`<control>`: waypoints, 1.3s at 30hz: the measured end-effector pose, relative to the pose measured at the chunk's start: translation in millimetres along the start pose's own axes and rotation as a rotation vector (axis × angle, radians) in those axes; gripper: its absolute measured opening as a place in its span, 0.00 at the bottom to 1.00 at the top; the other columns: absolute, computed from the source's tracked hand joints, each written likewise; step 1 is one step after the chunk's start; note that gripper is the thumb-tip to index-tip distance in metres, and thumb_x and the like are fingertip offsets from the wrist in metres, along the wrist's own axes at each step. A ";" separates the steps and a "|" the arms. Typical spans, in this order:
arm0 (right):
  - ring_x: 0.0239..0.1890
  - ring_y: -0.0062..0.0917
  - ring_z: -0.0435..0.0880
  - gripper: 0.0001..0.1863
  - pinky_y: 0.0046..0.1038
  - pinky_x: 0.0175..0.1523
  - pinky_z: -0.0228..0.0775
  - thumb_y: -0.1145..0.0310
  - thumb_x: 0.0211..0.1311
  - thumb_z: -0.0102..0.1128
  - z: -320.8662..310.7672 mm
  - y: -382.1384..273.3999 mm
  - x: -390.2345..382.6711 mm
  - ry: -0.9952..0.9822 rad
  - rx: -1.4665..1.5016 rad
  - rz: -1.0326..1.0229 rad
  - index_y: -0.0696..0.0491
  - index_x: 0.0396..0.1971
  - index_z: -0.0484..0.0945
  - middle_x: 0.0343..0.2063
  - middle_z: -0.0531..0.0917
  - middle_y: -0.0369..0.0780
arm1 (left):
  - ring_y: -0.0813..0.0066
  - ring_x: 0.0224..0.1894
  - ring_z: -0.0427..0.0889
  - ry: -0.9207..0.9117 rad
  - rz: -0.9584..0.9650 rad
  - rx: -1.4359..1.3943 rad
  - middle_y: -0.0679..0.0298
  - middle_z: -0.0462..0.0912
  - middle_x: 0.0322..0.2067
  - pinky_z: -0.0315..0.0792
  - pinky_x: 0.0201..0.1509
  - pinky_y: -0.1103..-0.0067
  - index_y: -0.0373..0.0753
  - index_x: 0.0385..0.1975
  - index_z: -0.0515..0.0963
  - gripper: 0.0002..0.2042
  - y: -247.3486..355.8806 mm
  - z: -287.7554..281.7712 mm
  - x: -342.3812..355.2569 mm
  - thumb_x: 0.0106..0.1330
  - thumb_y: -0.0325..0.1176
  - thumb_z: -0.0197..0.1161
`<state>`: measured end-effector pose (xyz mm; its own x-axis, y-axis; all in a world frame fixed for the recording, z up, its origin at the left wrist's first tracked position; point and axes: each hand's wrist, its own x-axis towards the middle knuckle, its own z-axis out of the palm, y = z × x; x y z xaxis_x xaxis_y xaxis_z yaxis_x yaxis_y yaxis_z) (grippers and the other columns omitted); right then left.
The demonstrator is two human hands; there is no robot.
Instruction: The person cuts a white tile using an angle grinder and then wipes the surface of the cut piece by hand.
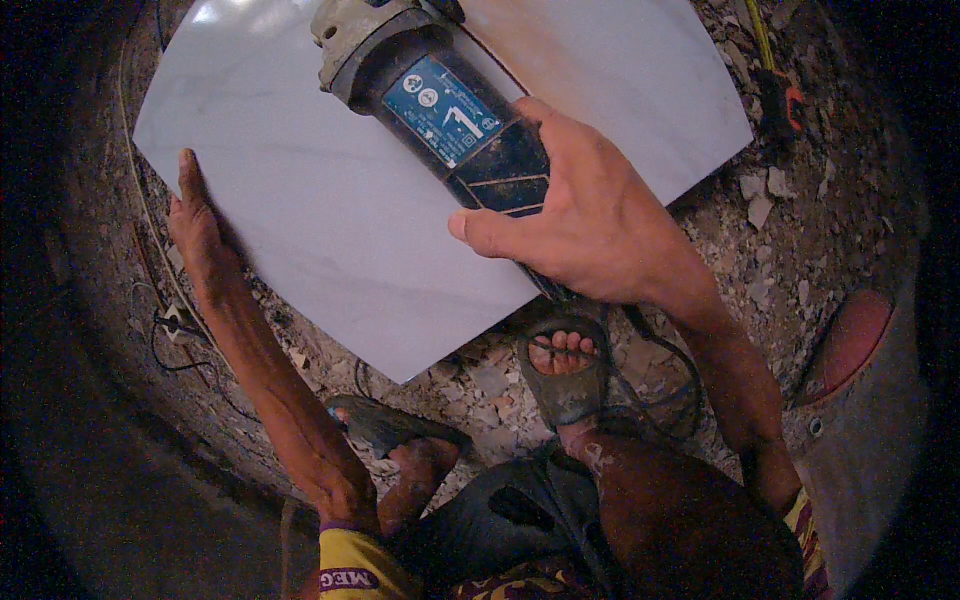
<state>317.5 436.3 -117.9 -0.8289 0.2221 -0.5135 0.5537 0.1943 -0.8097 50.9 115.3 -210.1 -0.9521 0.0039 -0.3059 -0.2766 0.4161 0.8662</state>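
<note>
A large glossy white tile (300, 240) with faint grey veining lies over broken rubble. My right hand (590, 210) is wrapped round the dark body of an angle grinder (405, 75), its thumb across the near side. The grinder's grey head points to the upper left, over the tile, and its disc is out of sight. Along the grinder's right side a dark line and brownish dust (520, 40) mark the tile. At the tile's left edge, my left hand (203, 235) grips the rim, with some of its fingers hidden.
Rubble (490, 390) covers the floor around my sandalled feet (565, 370). A black power cord (675, 365) loops beside the right foot. A white socket with a plug (178, 325) lies at left. A tape measure (780, 100) rests at upper right, and a reddish flat object (850, 340) lies at right.
</note>
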 end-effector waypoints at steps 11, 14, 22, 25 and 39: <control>0.41 0.28 0.85 0.33 0.33 0.53 0.79 0.57 0.58 0.84 1.5 3.7 -12.2 0.001 0.019 0.014 0.62 0.56 0.80 0.39 0.87 0.43 | 0.64 0.54 0.90 0.007 0.043 -0.066 0.56 0.89 0.58 0.86 0.60 0.65 0.33 0.60 0.81 0.30 -5.0 -12.0 11.9 0.76 0.55 0.75; 0.39 0.26 0.84 0.31 0.32 0.51 0.79 0.58 0.59 0.84 -2.2 6.4 -15.0 -0.022 -0.015 0.067 0.61 0.54 0.80 0.37 0.86 0.42 | 0.64 0.52 0.90 0.005 -0.044 -0.049 0.56 0.90 0.55 0.86 0.58 0.66 0.33 0.59 0.82 0.30 8.0 6.1 -5.7 0.75 0.56 0.77; 0.39 0.23 0.83 0.30 0.30 0.49 0.78 0.60 0.60 0.84 1.9 13.2 -22.5 0.008 0.012 0.010 0.61 0.54 0.79 0.37 0.85 0.39 | 0.66 0.49 0.90 0.022 -0.041 -0.044 0.57 0.90 0.52 0.85 0.58 0.68 0.33 0.58 0.82 0.30 11.8 3.0 -9.1 0.73 0.56 0.78; 0.40 0.23 0.83 0.30 0.31 0.50 0.78 0.60 0.60 0.84 0.0 13.1 -24.8 -0.003 0.015 0.028 0.61 0.55 0.79 0.37 0.85 0.40 | 0.66 0.51 0.90 0.002 -0.013 -0.057 0.57 0.90 0.53 0.84 0.60 0.68 0.34 0.57 0.82 0.30 10.9 3.9 -9.2 0.73 0.57 0.77; 0.44 0.37 0.88 0.37 0.39 0.54 0.82 0.56 0.58 0.82 2.9 21.9 -34.9 -0.009 0.046 0.062 0.64 0.59 0.76 0.41 0.88 0.49 | 0.60 0.55 0.88 0.034 0.000 0.122 0.51 0.89 0.59 0.79 0.64 0.65 0.27 0.65 0.81 0.42 13.5 6.9 -12.3 0.75 0.67 0.66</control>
<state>358.3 430.0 -118.5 -0.7939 0.2235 -0.5654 0.5999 0.1365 -0.7884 59.7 127.1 -197.3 -0.9567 -0.0264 -0.2900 -0.2603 0.5240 0.8110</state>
